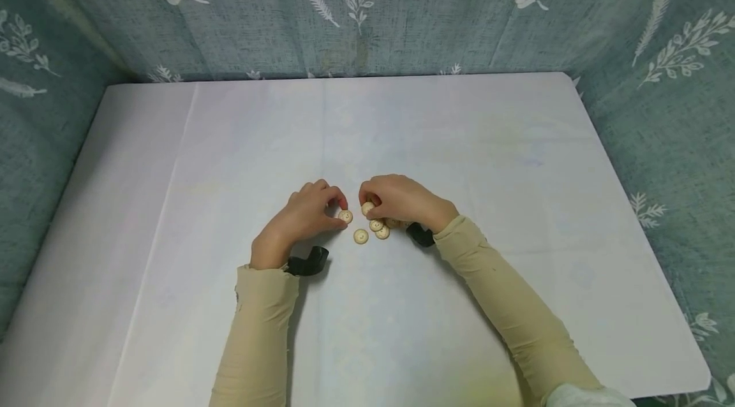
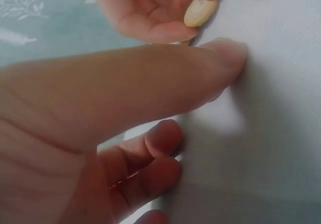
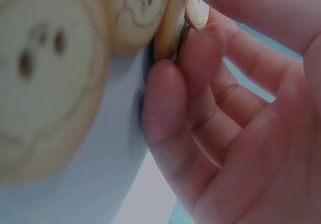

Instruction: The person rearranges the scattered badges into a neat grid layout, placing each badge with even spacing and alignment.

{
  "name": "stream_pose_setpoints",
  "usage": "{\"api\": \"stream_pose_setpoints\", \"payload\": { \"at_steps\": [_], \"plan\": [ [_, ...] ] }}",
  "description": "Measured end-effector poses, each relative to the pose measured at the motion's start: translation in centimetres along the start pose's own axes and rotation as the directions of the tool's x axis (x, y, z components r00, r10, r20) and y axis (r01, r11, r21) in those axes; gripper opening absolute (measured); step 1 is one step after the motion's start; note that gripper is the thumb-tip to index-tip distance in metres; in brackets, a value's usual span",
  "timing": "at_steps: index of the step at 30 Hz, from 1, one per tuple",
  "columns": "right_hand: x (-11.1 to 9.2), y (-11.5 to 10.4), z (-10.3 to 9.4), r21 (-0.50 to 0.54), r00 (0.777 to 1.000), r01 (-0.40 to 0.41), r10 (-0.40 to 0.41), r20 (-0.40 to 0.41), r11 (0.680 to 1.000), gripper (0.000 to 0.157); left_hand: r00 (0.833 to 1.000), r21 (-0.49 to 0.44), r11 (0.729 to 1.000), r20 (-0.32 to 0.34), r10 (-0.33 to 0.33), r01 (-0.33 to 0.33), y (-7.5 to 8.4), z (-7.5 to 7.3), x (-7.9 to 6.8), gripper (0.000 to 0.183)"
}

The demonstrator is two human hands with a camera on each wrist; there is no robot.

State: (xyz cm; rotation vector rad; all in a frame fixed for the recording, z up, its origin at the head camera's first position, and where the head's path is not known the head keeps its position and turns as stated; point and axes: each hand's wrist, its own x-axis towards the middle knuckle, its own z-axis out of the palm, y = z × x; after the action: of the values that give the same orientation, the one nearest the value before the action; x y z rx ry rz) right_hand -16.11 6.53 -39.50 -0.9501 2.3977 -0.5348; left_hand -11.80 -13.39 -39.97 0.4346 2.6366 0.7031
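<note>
Several round, pale wooden buttons with small dark marks lie near the table's middle; one button [image 1: 360, 236] lies apart in front of the hands. My left hand [image 1: 301, 215] pinches another button [image 1: 345, 216] between thumb and index finger; in the left wrist view the thumb [image 2: 150, 83] hides it. Just to the right, my right hand [image 1: 402, 199] pinches a button [image 1: 367, 208] at its fingertips, also visible as a tilted button [image 2: 200, 12] in the left wrist view. Under that hand sit more buttons [image 1: 382, 232], partly covered. Up close, a large button [image 3: 47, 83] shows a drawn outline and dark spots.
A white table [image 1: 230, 139] extends around both hands. Green cloth [image 1: 430, 18] with white leaf prints hangs behind and at the sides. A black wrist device [image 1: 310, 261] sits at the left wrist, another black device [image 1: 420, 235] at the right.
</note>
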Motion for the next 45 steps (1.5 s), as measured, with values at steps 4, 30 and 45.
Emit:
{"api": "stream_pose_setpoints", "payload": {
  "at_steps": [4,30,45],
  "plan": [
    [-0.1,0.1,-0.2,-0.012,1.0,-0.003,0.003,-0.008,1.0,0.009,1.0,-0.015,1.0,-0.006,0.003,-0.003,-0.1,0.0,0.0,0.025],
    [-0.5,1.3,-0.8,0.058,0.999,-0.043,0.044,-0.016,0.997,0.015,0.999,-0.05,0.999,-0.031,-0.005,0.003,-0.4,0.3,0.2,0.025],
    [-0.5,1.5,-1.0,0.063,0.999,-0.046,0.048,-0.023,0.997,0.015,1.0,-0.058,0.998,-0.025,0.002,-0.004,-0.5,0.3,0.2,0.024]
  ]
}}
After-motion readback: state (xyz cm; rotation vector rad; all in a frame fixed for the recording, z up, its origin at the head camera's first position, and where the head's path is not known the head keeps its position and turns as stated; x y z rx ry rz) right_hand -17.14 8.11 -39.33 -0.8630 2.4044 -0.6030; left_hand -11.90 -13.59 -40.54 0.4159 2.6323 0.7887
